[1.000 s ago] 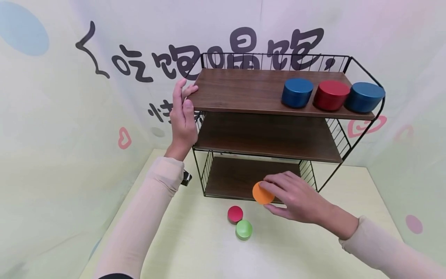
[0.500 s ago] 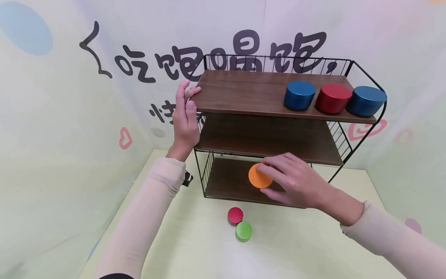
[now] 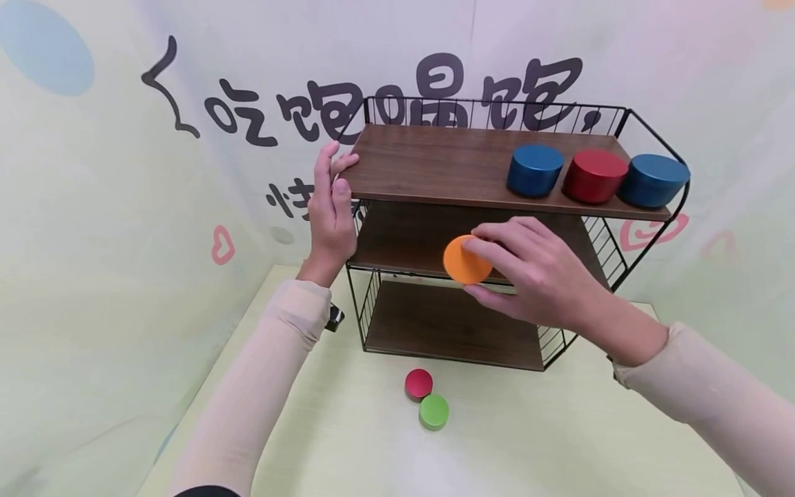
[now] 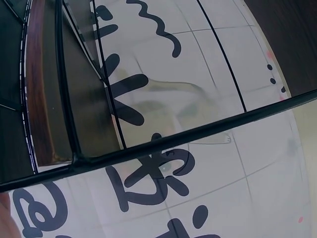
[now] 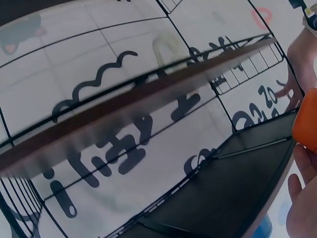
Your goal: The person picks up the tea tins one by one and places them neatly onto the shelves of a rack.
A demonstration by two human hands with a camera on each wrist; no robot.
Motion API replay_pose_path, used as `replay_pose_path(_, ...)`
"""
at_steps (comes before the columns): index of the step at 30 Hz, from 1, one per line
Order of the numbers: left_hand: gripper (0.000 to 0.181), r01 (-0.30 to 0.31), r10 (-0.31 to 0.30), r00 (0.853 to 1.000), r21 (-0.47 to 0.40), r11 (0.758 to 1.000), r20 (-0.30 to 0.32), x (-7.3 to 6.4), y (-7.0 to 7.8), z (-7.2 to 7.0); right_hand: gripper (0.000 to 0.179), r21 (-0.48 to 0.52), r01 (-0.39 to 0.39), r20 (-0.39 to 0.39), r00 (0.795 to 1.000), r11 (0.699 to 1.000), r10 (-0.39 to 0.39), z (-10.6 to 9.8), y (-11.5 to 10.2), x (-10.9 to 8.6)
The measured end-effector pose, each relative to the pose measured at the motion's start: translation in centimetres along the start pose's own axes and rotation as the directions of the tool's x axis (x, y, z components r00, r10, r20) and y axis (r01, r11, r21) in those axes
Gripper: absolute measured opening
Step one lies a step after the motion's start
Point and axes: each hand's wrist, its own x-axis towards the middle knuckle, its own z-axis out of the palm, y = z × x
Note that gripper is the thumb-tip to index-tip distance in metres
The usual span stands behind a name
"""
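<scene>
My right hand [image 3: 537,273] pinches an orange round tin [image 3: 464,261] between thumb and fingers, raised in front of the middle shelf board [image 3: 404,238]. In the right wrist view the orange tin [image 5: 308,121] shows at the right edge, beside the fingers. My left hand [image 3: 329,210] rests against the left end of the three-tier rack, fingers pointing up by the top board [image 3: 428,159]. A red tin [image 3: 419,384] and a green tin [image 3: 434,411] stand side by side on the table in front of the rack.
Along the right part of the top board stand a blue tin [image 3: 535,170], a dark red tin [image 3: 595,176] and another blue tin [image 3: 653,180]. Black wire rails [image 3: 605,252] close the rack's ends. A printed curtain [image 3: 186,172] hangs behind the pale table [image 3: 348,428].
My right hand has lifted the orange tin from in front of the bottom shelf to the height of the middle shelf. The left hand stays against the rack.
</scene>
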Motion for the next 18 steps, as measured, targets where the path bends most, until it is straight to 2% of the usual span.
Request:
replay_pose_path(1,0.041,0.002,-0.002,1.0,0.003,1.0,0.0,-0.1,-0.5,0.0,0.058,-0.006,0.0,-0.002,1.0,1.0,0.0,-0.2,0.1,0.2)
replay_pose_path(4,0.041,0.004,-0.004,1.0,0.004,1.0,0.0,0.0,0.0,0.0,0.06,-0.017,-0.001,-0.011,1.0,1.0,0.001,-0.7,0.3,0.9)
replay_pose_path(8,0.04,0.001,-0.001,1.0,-0.004,1.0,0.001,0.4,2.0,-0.2,0.059,-0.037,-0.014,-0.033,0.999,0.999,0.012,-1.3,0.8,1.6)
replay_pose_path(18,0.04,0.009,-0.009,1.0,0.009,1.0,0.008,0.4,2.1,-0.3,0.055,-0.044,-0.067,-0.162,0.985,0.997,0.059,-2.3,1.9,3.6)
